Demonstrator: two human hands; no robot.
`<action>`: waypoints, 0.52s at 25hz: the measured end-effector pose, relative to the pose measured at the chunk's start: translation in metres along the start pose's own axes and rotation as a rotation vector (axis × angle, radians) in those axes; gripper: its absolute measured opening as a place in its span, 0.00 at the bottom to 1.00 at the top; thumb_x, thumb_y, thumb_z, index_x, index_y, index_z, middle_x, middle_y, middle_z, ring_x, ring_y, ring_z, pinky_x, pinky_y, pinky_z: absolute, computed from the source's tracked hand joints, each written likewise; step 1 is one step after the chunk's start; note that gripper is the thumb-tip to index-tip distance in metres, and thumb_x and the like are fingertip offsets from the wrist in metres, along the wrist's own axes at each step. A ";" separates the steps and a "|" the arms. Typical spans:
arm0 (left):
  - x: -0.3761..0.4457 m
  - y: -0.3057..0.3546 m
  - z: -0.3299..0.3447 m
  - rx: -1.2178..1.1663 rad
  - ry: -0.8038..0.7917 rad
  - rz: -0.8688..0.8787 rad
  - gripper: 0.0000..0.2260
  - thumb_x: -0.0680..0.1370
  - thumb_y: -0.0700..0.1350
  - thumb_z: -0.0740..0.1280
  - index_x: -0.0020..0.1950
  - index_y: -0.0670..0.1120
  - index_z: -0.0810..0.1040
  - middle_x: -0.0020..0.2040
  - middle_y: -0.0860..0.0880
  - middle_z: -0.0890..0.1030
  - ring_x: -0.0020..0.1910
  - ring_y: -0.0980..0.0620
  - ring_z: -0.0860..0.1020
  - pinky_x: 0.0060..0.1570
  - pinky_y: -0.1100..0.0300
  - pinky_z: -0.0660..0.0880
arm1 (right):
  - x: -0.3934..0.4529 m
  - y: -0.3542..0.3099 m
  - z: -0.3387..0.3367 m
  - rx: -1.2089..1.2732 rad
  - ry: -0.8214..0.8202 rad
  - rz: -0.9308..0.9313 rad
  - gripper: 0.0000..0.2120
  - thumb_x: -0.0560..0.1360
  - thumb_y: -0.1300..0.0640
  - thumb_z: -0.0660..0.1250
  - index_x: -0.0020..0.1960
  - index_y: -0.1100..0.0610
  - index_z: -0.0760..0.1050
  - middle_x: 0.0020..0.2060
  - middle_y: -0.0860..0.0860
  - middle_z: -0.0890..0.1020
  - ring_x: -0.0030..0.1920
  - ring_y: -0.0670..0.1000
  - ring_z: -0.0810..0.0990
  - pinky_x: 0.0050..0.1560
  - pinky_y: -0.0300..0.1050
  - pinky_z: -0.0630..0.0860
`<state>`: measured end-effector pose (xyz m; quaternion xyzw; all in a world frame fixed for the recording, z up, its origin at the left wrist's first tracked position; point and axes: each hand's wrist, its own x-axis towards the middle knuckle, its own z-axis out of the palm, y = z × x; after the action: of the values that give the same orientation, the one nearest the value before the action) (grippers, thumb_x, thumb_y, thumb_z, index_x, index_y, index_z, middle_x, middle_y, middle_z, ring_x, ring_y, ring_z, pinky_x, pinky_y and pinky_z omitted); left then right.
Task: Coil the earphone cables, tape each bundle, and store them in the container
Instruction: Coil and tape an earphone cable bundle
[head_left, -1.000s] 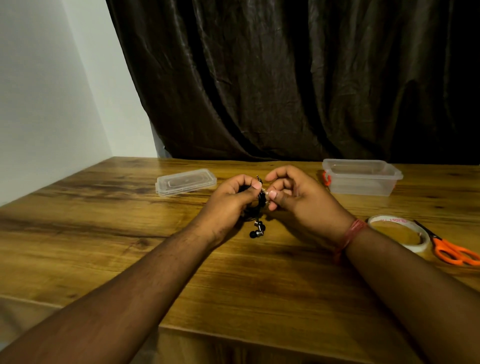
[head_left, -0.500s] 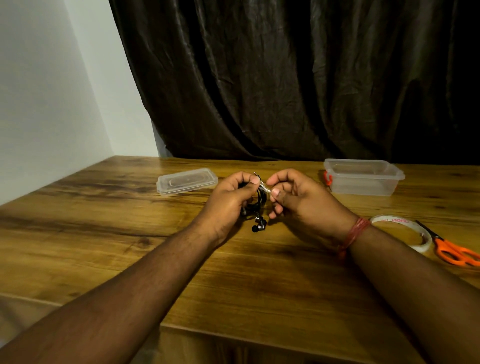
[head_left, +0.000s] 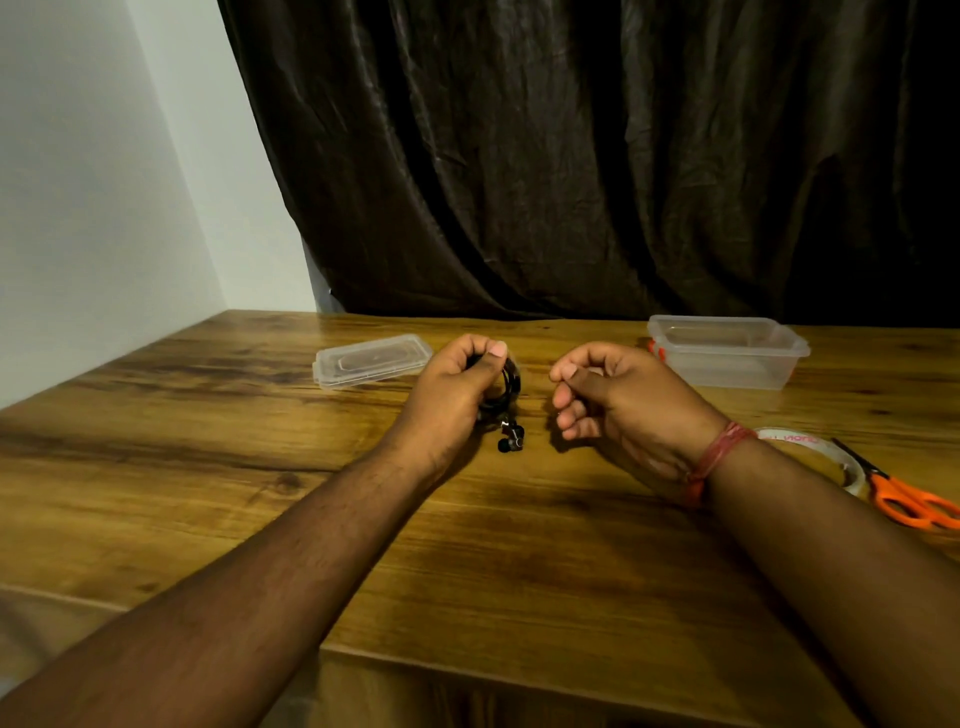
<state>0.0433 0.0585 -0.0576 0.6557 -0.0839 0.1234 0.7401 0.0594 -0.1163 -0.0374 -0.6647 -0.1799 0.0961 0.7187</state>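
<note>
Black coiled earphone cable (head_left: 506, 395) sat gripped in the left hand (head_left: 457, 395) just above the table (head_left: 208, 467), earbuds dangling below, while the right hand (head_left: 618, 400) hovered apart, fingers curled and empty, near the clear container (head_left: 727, 358).

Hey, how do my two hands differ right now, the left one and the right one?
The left hand grips the coiled black earphone cable, earbuds dangling below it; the right hand holds nothing visible, its fingers just curled. The right wrist wears a red thread band; the left wrist is bare. The right hand sits nearer the clear container, the left nearer the lid. Both hover over the wooden table.
</note>
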 end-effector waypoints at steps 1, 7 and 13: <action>0.000 0.001 0.000 0.000 0.007 0.009 0.06 0.80 0.44 0.65 0.45 0.48 0.79 0.38 0.49 0.79 0.43 0.47 0.75 0.51 0.44 0.73 | -0.001 0.000 0.000 -0.014 0.023 -0.036 0.08 0.83 0.62 0.58 0.51 0.63 0.74 0.35 0.56 0.78 0.31 0.49 0.78 0.30 0.41 0.78; -0.004 -0.003 0.003 -0.028 -0.152 0.010 0.02 0.76 0.46 0.68 0.44 0.50 0.80 0.48 0.38 0.79 0.51 0.36 0.78 0.55 0.37 0.74 | -0.007 0.005 0.014 -0.280 -0.085 -0.191 0.10 0.78 0.59 0.67 0.53 0.66 0.76 0.39 0.61 0.76 0.35 0.56 0.72 0.32 0.44 0.70; 0.000 -0.003 -0.002 -0.096 -0.125 -0.013 0.04 0.77 0.47 0.67 0.46 0.48 0.80 0.45 0.41 0.79 0.48 0.40 0.76 0.56 0.35 0.72 | -0.003 0.006 0.008 -0.103 -0.060 -0.124 0.03 0.77 0.63 0.68 0.48 0.63 0.77 0.36 0.55 0.77 0.34 0.50 0.76 0.36 0.48 0.73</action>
<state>0.0446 0.0596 -0.0608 0.6265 -0.1315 0.0733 0.7648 0.0542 -0.1099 -0.0436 -0.6851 -0.2470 0.0620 0.6824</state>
